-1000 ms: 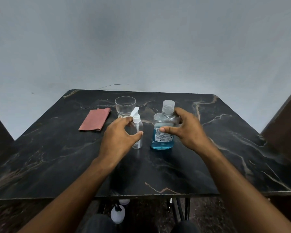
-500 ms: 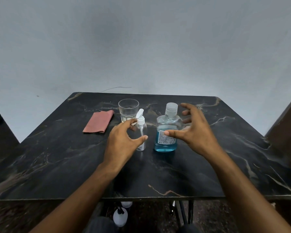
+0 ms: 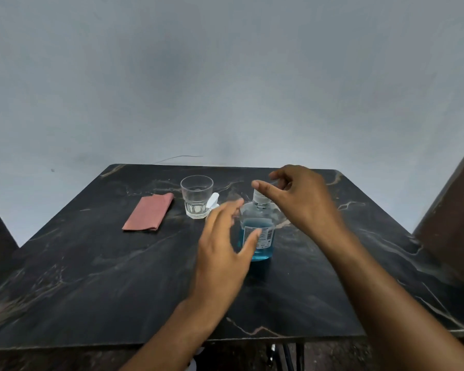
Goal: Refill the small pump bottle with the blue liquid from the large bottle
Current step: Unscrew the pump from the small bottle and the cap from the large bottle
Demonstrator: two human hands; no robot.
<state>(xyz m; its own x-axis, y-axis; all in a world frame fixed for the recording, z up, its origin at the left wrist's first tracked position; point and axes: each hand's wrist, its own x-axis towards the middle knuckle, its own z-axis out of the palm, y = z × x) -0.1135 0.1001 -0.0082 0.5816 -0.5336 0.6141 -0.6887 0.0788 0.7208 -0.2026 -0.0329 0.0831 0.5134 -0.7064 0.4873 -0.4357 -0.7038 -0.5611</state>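
Both hands are spread open, holding nothing. The large bottle [image 3: 257, 231] stands between the left hand [image 3: 223, 253] and right hand [image 3: 303, 199]; its cap [image 3: 260, 197] is under the right thumb. I think the left should steady the body while the right unscrews. The pump bottle [image 3: 213, 203] is behind the left fingers.

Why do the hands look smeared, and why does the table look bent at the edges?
Head view: the left hand is motion-blurred, its fingers ghosted over the large bottle; the right hand is a little sharper. The glass and cloth are fairly crisp. The wide-angle lens bows the table edges. Lighting is dim and even, without hard shadows or strong glare.
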